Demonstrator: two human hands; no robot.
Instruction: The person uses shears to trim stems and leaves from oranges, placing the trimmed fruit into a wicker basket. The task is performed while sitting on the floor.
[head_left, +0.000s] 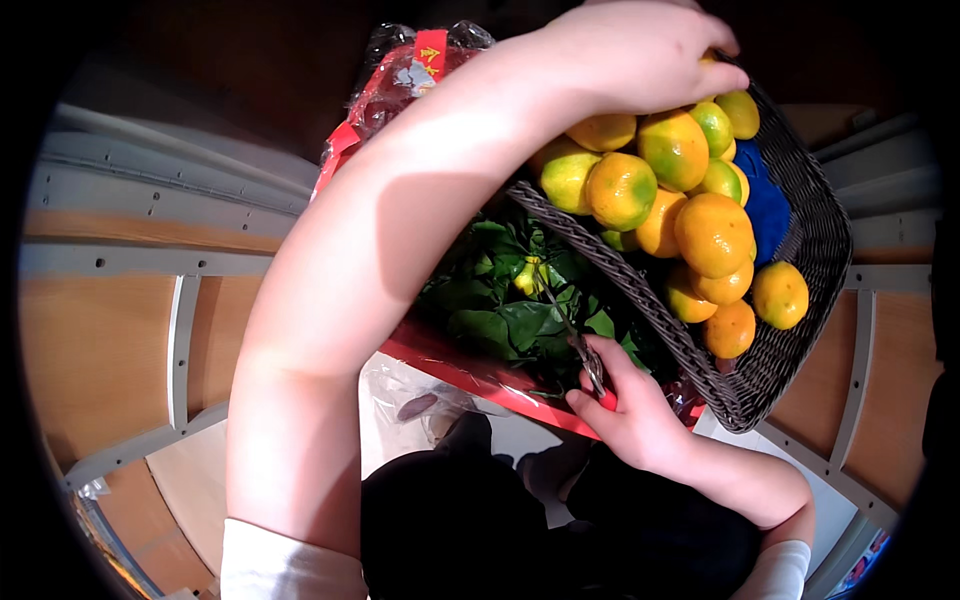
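Observation:
My left hand (660, 60) reaches across to the far end of a dark woven basket (817, 225) and rests over the tangerines there. A bit of yellow peel shows between its thumb and fingers, but whether it grips that fruit is unclear. Yellow-orange and greenish tangerines (712, 232) are heaped in the basket. In my right hand (637, 416) are slim-bladed scissors (589, 360) with red handles. Their blades point into dark green leaves (517, 322), by a small yellow-green fruit (531, 276) partly hidden among the foliage.
Blue cloth (765, 199) lies inside the basket beside the tangerines. The basket overlaps a red-edged container (480, 386) holding the leaves and lined with clear plastic (420, 375). A red strip with writing (430, 56) is at the back. Wooden panels with metal frames (112, 330) flank both sides.

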